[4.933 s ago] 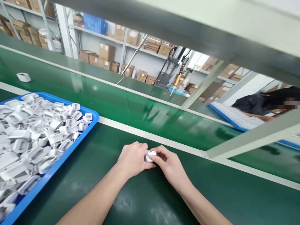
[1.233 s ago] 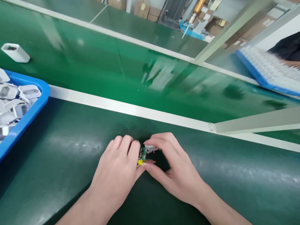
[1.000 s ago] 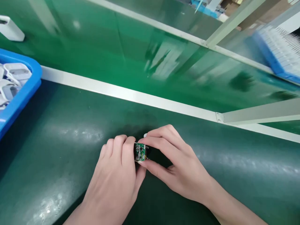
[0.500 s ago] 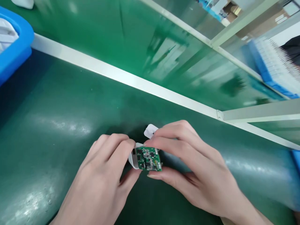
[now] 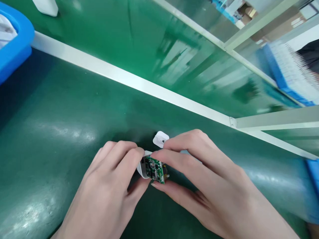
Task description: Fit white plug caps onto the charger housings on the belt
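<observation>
While the left hand (image 5: pixel 107 179) grips the white charger housing (image 5: pixel 142 171) between thumb and fingertips, the right hand (image 5: pixel 206 179) pinches the green circuit board (image 5: pixel 155 168) by opposite edges, thumb against forefinger. Board is at the housing's open mouth, partly outside, component side toward the viewer; depth inside not readable. Work sits above the workbench (image 5: pixel 74 106), on the near side of the pale strip (image 5: pixel 139 87) along its far edge. White end cap (image 5: pixel 159 138) touches the outstretched right fingers; cannot tell whether it is gripped or merely resting. Judgement on handling: best to keep pressure on the board's edges, off the soldered parts, and line it up square with the mouth, as it looks slightly skewed. If it binds, ease off and realign rather than force. Housing grip should be firm without squeezing the walls inward.
</observation>
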`<control>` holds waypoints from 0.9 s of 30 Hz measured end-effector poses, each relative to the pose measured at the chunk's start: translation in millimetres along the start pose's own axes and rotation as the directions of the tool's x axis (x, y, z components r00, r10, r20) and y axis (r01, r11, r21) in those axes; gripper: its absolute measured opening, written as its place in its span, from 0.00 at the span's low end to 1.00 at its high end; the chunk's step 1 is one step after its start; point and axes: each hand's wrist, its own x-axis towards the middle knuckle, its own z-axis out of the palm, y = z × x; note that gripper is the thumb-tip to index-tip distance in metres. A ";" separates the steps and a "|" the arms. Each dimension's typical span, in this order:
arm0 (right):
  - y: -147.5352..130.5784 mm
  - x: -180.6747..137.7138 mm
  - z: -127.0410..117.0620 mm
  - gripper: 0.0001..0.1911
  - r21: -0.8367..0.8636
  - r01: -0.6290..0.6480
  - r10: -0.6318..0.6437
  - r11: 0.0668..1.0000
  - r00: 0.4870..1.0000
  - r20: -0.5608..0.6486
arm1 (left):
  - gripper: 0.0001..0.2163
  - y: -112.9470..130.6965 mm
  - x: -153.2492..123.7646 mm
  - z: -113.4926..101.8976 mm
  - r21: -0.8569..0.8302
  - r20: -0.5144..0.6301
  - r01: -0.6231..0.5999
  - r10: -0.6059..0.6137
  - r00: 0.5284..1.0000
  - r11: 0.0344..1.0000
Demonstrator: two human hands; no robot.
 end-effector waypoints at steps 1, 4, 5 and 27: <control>-0.4 0.6 0.0 0.10 -0.010 0.001 -0.001 1.000 1.000 0.009 | 0.03 0.5 0.0 -0.2 0.001 -0.003 0.006 -0.006 1.000 1.000; -2.4 3.1 -0.5 0.10 -0.043 -0.003 0.004 0.999 1.000 0.023 | 0.03 2.9 0.3 -1.2 -0.007 -0.004 0.025 -0.025 1.000 1.000; -3.2 4.2 -0.9 0.10 -0.060 0.000 0.002 0.998 1.000 0.024 | 0.03 3.9 0.6 -1.6 -0.013 -0.001 0.032 -0.032 0.999 0.999; -15.7 14.9 -1.4 0.12 -0.115 -0.003 0.006 0.993 1.000 0.024 | 0.05 6.9 2.6 -2.6 -0.022 0.008 0.100 -0.100 0.995 0.995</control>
